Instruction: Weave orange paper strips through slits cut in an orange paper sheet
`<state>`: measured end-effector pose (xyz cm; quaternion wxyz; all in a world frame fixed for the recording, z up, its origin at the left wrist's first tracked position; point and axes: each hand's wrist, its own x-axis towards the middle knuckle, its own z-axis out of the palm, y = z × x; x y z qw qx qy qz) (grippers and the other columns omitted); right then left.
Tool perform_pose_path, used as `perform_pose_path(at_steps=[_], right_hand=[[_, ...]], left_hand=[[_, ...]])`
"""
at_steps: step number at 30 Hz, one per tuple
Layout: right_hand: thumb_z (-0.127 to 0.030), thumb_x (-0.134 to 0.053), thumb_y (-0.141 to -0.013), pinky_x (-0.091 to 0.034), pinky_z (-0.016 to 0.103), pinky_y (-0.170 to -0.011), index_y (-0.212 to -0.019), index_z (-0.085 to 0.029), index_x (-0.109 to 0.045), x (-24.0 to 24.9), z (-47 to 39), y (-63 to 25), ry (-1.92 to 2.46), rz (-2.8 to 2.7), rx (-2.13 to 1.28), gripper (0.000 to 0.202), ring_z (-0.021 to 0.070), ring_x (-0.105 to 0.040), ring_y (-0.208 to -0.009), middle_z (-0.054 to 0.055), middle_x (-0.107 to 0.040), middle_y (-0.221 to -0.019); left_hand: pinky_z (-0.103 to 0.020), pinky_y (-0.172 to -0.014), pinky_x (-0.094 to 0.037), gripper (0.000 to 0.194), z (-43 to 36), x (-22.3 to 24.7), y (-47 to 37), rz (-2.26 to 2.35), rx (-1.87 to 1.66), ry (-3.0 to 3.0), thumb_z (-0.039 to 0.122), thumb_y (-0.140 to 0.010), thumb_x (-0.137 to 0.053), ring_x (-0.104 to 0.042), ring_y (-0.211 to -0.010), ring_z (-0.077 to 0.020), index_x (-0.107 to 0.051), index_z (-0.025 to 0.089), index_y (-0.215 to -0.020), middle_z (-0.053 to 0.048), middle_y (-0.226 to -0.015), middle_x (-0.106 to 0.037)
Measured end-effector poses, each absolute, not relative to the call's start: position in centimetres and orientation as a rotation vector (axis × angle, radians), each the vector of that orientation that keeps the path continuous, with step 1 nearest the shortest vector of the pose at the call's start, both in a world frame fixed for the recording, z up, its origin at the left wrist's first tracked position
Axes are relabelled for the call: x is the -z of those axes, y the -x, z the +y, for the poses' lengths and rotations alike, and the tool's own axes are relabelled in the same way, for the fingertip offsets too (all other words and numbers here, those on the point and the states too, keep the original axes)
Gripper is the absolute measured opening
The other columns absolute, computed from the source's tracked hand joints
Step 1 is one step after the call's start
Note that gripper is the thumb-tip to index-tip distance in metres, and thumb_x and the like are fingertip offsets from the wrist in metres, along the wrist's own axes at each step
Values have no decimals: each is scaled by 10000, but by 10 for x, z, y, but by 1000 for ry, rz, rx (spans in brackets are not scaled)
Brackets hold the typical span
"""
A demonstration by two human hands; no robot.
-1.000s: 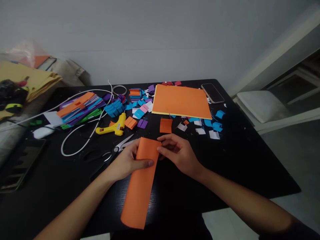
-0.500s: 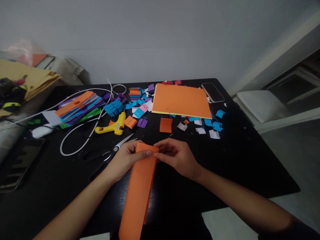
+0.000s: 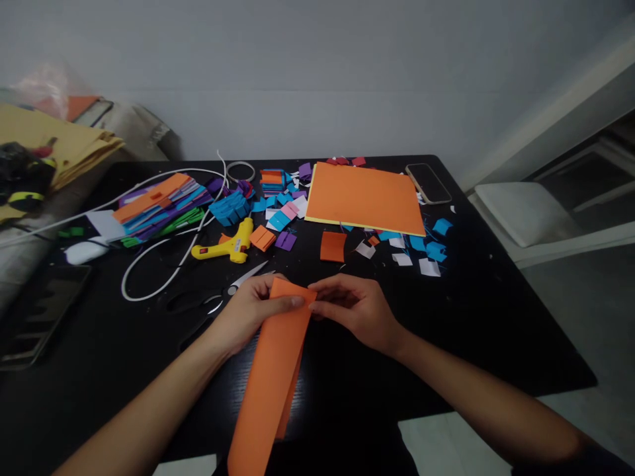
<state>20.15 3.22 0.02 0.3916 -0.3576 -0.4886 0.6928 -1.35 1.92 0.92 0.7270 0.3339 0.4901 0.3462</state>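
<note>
A folded sheet of orange paper (image 3: 272, 377) slants down from my hands past the table's front edge, its lower layers slightly spread on the right side. My left hand (image 3: 253, 311) is closed on its upper left part, thumb flat on top and fingers underneath. At the upper right corner, my right hand (image 3: 360, 307) pinches the paper edge between thumb and fingers. Black-handled scissors (image 3: 225, 294) lie partly hidden beneath my left hand and forearm. Beyond my right hand is a small folded orange paper piece (image 3: 333, 246).
A yellow glue gun (image 3: 228, 246) lies behind the scissors. Orange sheets (image 3: 367, 195) rest at the back among small coloured paper pieces (image 3: 288, 215). Stacked coloured strips (image 3: 163, 205) and a looping white cable (image 3: 143, 297) are at left. Phones lie back right (image 3: 429, 184) and far left (image 3: 44, 317).
The lower end of the folded orange paper has swung slightly left, and its layers part a little more. Both hands keep their hold. The whole view has shifted slightly.
</note>
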Motion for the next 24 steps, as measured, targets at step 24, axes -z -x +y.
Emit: perform_pose_path(at_steps=[24], right_hand=[[-199, -905, -763, -630, 187, -699, -928, -254, -853, -6, 34, -204, 848, -1284, -1817, 182, 106, -773, -712, -7, -820, -815]], left_hand=[[-190, -477, -453, 302, 22, -12, 17, 1059, -659, -586, 319, -582, -986, -643, -496, -120, -791, 128, -712, -53, -632, -754]])
